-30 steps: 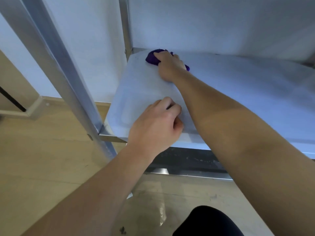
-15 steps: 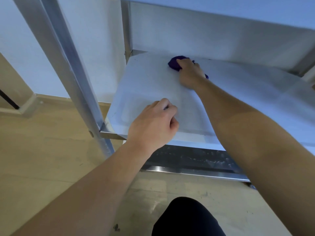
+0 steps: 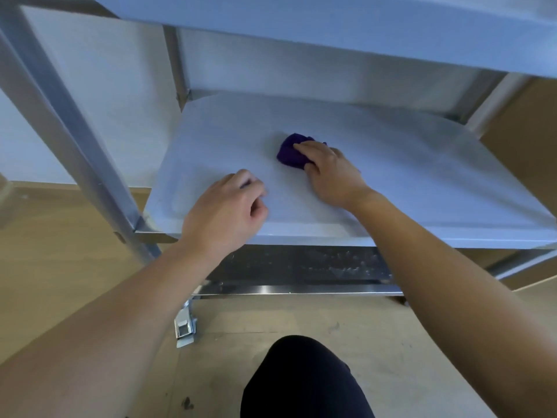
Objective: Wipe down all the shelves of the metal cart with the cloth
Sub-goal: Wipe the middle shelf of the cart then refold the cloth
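Observation:
The metal cart's middle shelf (image 3: 422,182) spreads pale and bare in front of me. A wadded purple cloth (image 3: 289,153) lies near the shelf's middle. My right hand (image 3: 331,176) grips the cloth from the right and holds it down on the metal, fingers over the top and thumb at its near side. My left hand (image 3: 223,212) rests as a loose fist on the shelf's front left part, holding nothing. The upper shelf (image 3: 331,22) hangs overhead, and the dark bottom shelf (image 3: 301,263) shows below the front edge.
A slanted metal post (image 3: 75,146) of the cart stands at the left, with a caster bracket (image 3: 185,324) on the floor below. My dark-clad knee (image 3: 301,378) is at the bottom centre. A brown panel (image 3: 524,125) stands behind the cart at the right, a white wall behind.
My right hand has slid the cloth from the shelf's back left corner rightward and toward me, to the middle. The left hand has stayed on the front edge.

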Tool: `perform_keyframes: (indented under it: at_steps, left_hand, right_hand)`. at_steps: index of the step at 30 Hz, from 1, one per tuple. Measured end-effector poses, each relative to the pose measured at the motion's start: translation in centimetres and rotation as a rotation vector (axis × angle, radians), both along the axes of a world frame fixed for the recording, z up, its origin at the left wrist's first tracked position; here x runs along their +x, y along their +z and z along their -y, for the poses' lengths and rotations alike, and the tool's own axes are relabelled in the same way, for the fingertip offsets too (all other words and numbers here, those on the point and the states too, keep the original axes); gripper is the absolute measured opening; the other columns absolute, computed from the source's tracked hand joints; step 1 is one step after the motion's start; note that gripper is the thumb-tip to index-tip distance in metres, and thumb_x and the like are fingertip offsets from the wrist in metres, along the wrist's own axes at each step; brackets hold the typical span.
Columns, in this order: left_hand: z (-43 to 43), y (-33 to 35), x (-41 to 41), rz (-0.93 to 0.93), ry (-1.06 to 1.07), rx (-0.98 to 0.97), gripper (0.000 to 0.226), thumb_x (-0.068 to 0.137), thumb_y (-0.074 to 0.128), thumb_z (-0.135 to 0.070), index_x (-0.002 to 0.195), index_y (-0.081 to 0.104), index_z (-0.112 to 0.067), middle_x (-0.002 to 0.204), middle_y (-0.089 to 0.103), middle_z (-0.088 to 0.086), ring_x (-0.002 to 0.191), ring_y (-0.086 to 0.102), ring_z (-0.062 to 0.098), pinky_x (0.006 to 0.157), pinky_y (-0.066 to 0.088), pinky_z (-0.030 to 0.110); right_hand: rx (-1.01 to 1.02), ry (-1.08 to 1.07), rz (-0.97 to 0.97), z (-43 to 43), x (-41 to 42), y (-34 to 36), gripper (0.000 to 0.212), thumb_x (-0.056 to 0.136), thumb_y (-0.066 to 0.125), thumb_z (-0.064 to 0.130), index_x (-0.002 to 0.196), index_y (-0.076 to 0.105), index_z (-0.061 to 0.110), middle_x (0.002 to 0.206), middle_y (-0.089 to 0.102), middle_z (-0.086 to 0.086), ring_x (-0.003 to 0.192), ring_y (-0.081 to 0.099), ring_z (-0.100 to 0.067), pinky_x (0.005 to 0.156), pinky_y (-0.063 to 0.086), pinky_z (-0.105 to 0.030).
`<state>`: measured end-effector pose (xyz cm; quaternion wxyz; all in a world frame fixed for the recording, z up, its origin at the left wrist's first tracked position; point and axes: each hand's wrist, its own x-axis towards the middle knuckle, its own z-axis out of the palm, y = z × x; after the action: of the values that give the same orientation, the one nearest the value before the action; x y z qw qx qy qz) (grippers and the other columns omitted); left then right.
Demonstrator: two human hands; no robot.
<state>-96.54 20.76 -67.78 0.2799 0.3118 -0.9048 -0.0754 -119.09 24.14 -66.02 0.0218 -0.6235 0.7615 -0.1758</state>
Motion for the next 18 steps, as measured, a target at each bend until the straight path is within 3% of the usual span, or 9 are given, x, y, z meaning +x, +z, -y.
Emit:
perform_keyframes:
  at_steps: [5,9,18]
  left_hand:
    - [-0.2,0.4,-0.2,0.058,-0.001,-0.030,0.024,0.085,0.048,-0.017,0.098,0.068,-0.013,0.098,0.060,0.000,0.091,0.059,0.024,0.065,0.051,0.035]
    - [-0.9,2.0,-1.4,0.179,0.010,-0.054,0.016,0.085,0.052,-0.016,0.096,0.063,-0.013,0.098,0.055,0.003,0.093,0.054,0.026,0.063,0.039,0.032]
    - [-3.1,1.2,-8.5,0.092,-0.101,0.102,0.022,0.091,0.049,-0.021,0.105,0.062,-0.011,0.111,0.056,0.002,0.100,0.053,0.023,0.086,0.045,0.037]
  right_hand:
    - [-0.025,-0.079,-0.014,-2.0,-2.9,-0.2,0.047,0.100,0.037,0.016,0.145,0.037,0.027,0.152,0.036,0.005,0.133,0.037,-0.028,0.104,0.035,-0.038]
    - [-0.036,-0.141,0.005,-3.2,-5.6,-0.3,0.047,0.099,0.038,0.013,0.144,0.040,0.026,0.151,0.038,0.003,0.132,0.037,-0.032,0.106,0.034,-0.039]
    - [-0.005,-0.251,-0.044,-2.7,-8.1,-0.4,0.048,0.099,0.038,0.014,0.146,0.037,0.024,0.154,0.034,-0.003,0.135,0.034,-0.033,0.108,0.031,-0.037]
